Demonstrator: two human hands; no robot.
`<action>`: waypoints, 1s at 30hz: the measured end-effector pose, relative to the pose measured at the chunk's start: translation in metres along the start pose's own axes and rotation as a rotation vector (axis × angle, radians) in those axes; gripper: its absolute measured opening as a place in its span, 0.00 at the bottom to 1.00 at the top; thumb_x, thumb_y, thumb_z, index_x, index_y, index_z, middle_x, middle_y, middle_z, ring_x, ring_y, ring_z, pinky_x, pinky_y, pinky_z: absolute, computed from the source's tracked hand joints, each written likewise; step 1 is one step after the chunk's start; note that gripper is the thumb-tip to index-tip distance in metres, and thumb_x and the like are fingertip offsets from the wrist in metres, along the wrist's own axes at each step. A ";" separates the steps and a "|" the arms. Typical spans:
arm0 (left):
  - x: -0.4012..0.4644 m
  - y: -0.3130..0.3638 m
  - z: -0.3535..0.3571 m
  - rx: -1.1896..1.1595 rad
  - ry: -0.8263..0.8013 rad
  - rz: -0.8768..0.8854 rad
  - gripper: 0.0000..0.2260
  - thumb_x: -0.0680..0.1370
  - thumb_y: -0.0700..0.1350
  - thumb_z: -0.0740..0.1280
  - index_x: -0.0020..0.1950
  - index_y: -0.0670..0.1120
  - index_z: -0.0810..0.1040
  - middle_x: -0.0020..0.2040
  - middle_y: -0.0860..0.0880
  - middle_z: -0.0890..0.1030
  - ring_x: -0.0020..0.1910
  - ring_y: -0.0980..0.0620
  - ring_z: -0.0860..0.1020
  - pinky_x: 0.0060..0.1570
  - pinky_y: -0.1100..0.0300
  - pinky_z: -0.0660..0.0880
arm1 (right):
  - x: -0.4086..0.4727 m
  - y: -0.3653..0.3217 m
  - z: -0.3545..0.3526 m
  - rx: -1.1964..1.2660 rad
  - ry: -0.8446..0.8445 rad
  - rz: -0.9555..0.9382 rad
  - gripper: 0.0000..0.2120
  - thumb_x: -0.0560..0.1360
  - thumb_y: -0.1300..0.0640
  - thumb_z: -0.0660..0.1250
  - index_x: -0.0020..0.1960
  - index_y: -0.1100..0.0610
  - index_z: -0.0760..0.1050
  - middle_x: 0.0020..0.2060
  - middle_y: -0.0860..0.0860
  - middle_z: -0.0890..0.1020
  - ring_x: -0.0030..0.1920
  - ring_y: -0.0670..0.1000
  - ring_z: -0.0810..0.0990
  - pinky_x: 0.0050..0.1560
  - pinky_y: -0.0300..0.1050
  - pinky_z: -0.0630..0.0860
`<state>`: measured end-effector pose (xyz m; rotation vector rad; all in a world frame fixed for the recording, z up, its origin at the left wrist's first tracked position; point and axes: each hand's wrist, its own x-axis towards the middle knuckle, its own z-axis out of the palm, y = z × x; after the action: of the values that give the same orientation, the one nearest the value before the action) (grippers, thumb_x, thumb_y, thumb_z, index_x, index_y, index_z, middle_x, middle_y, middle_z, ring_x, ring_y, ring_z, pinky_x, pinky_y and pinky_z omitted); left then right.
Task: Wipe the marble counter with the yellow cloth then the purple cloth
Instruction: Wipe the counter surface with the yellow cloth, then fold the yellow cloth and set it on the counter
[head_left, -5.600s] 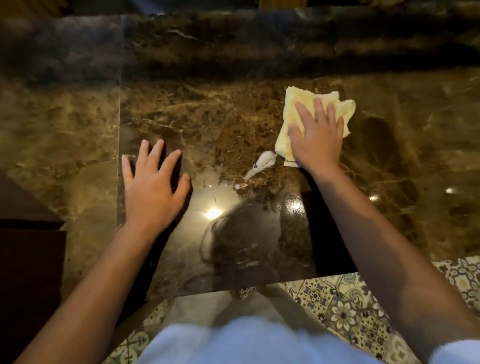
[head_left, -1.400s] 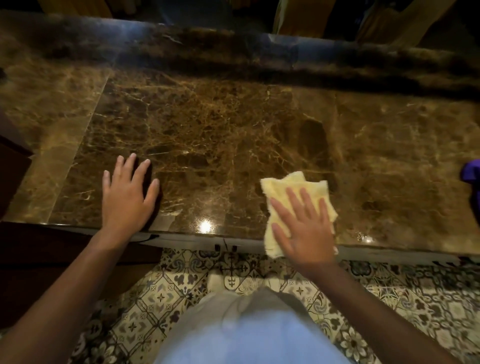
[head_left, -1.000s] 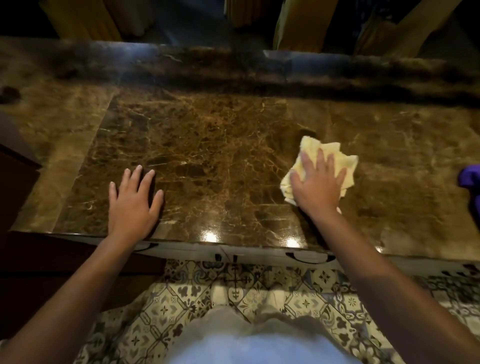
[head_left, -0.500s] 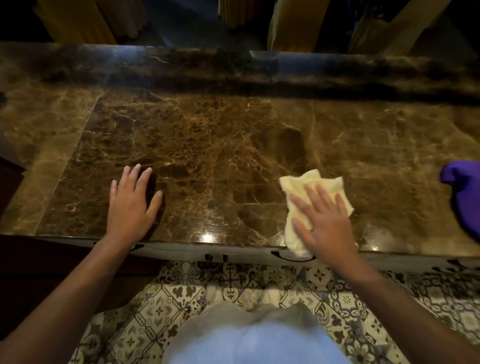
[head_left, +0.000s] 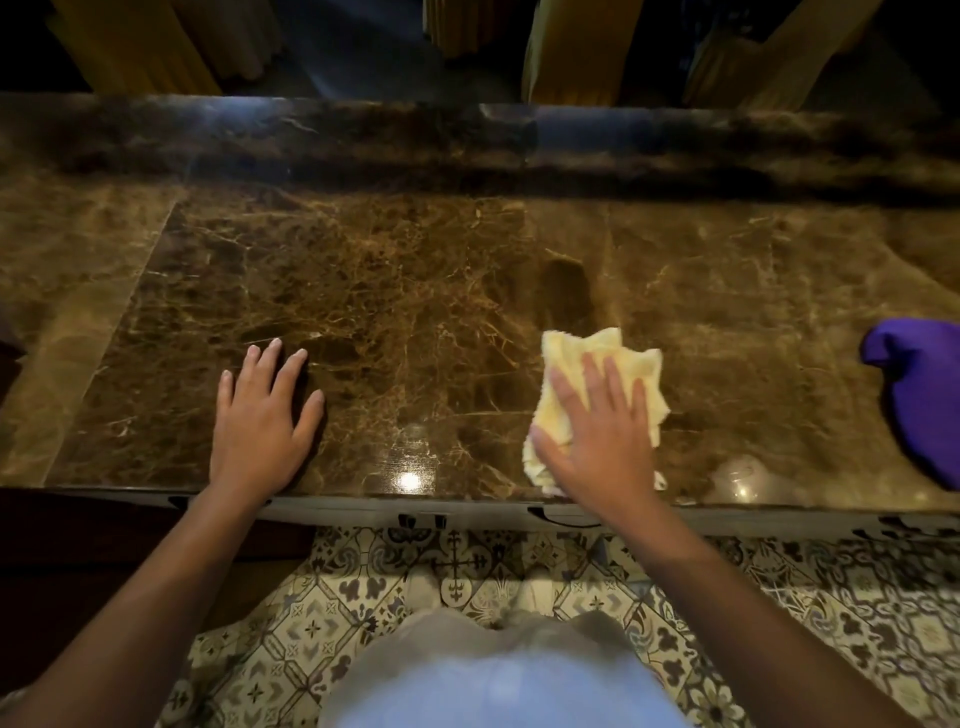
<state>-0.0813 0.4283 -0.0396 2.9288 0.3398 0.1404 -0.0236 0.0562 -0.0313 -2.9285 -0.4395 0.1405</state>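
The brown marble counter (head_left: 415, 291) spans the view. My right hand (head_left: 597, 436) presses flat on the crumpled yellow cloth (head_left: 608, 358) near the counter's front edge, right of centre. The hand covers the cloth's lower half. My left hand (head_left: 262, 415) lies palm down on the bare marble to the left, fingers spread, holding nothing. The purple cloth (head_left: 924, 395) lies bunched at the far right of the counter, cut off by the frame edge, well apart from both hands.
A raised marble ledge (head_left: 467, 140) runs along the back of the counter, with yellow curtains (head_left: 571, 47) behind it. Patterned floor tiles (head_left: 467, 571) show below the front edge. A dark cabinet (head_left: 78, 545) stands at the lower left.
My right hand has swept the yellow cloth back and forth, most recently staying near the front edge and shifting slightly. The left hand stays planted. More of the purple cloth has come into view.
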 end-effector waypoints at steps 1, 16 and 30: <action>0.000 0.000 0.000 -0.001 -0.001 -0.002 0.28 0.82 0.58 0.53 0.79 0.45 0.66 0.81 0.40 0.64 0.82 0.39 0.58 0.78 0.38 0.53 | -0.003 -0.013 0.002 0.006 -0.012 -0.051 0.37 0.77 0.28 0.49 0.81 0.45 0.55 0.83 0.55 0.53 0.82 0.59 0.46 0.78 0.67 0.47; -0.008 0.063 -0.004 -0.234 0.009 0.202 0.23 0.80 0.47 0.69 0.74 0.41 0.74 0.80 0.40 0.66 0.82 0.39 0.57 0.78 0.35 0.57 | -0.046 -0.014 0.009 0.199 0.108 -0.371 0.23 0.72 0.52 0.73 0.66 0.47 0.78 0.73 0.49 0.75 0.76 0.55 0.69 0.75 0.62 0.64; -0.025 0.138 -0.021 -0.771 -0.232 0.127 0.33 0.82 0.68 0.45 0.75 0.51 0.74 0.80 0.51 0.68 0.81 0.52 0.60 0.78 0.48 0.60 | -0.022 -0.080 -0.121 1.603 -0.027 0.266 0.11 0.81 0.50 0.64 0.58 0.51 0.81 0.51 0.49 0.88 0.51 0.51 0.88 0.50 0.49 0.85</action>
<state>-0.0784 0.2944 0.0059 2.1686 0.0391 -0.0468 -0.0528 0.1052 0.1043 -1.3733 0.1049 0.3499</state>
